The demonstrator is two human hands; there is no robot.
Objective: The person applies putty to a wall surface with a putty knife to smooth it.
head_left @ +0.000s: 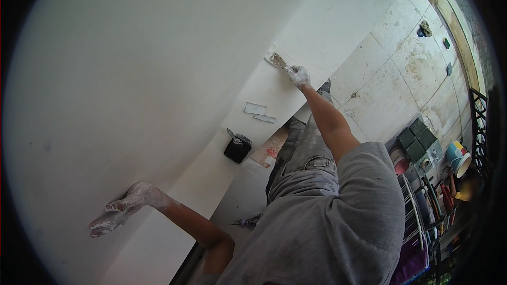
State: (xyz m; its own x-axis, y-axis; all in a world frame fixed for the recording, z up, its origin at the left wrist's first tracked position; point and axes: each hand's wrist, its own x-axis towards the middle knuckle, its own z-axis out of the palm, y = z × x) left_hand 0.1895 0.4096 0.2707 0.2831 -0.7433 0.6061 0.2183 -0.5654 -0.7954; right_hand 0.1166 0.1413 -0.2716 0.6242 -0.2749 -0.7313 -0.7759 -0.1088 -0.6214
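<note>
My right hand point(299, 76), coated in white plaster, is stretched out low along the white wall point(132, 74) and grips a putty knife point(277, 60) whose blade lies against the wall surface. My left hand point(122, 209), also smeared white, rests flat on the wall with its fingers spread and holds nothing. My grey shirt and grey trousers point(309, 148) fill the lower middle of the view.
A black bucket point(237, 148) stands by the wall's foot, with two white scraps point(259, 112) close by on the wall. Stained floor tiles point(401, 74) spread to the right. Green crates point(417, 138), a paint tub point(458, 157) and a metal rack point(417, 216) sit at the right.
</note>
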